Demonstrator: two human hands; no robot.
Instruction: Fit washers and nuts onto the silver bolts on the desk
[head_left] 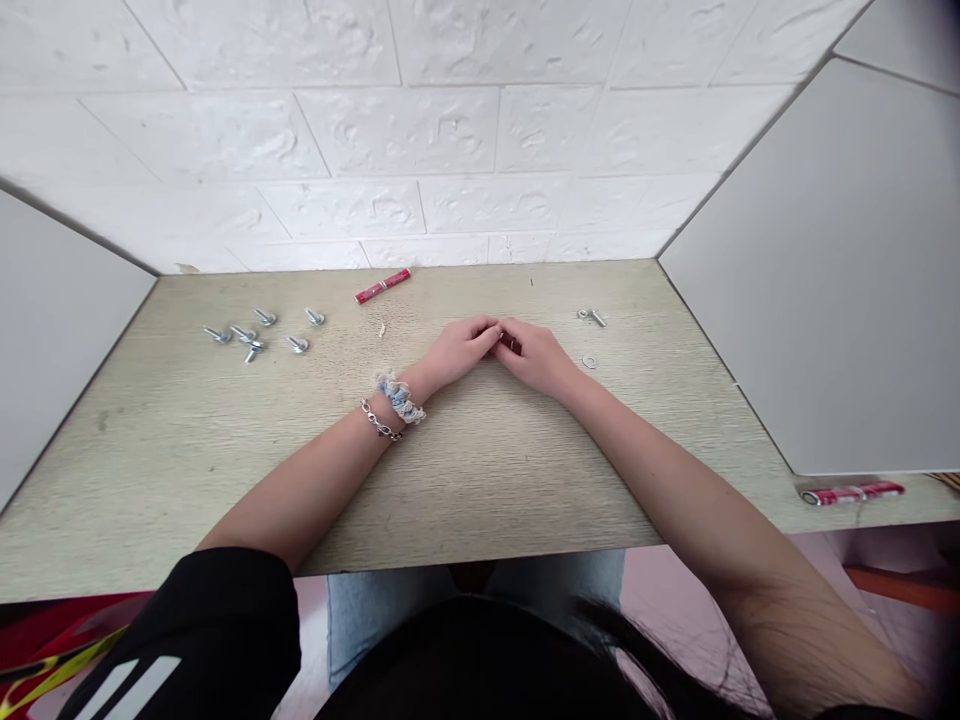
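Observation:
Over the middle of the wooden table, my left hand (463,350) and my right hand (534,357) meet at the fingertips. Both are closed in a pinch, and the fingers hide nearly all of whatever is between them; only a tiny shiny speck shows. To the right of my right hand lie a loose bolt (597,318), a small nut (582,315) and a flat washer (589,362). Off to the left of my left hand is a loose group of several bolts with washers on them, among them one bolt (298,344) closest to the hand.
A red wrapped roll (383,286) lies near the white brick wall (457,130). Another red roll (853,493) rests by the table's front right edge. Grey panels (817,270) stand on both sides. A small pale scrap (382,329) lies on the tabletop (465,480).

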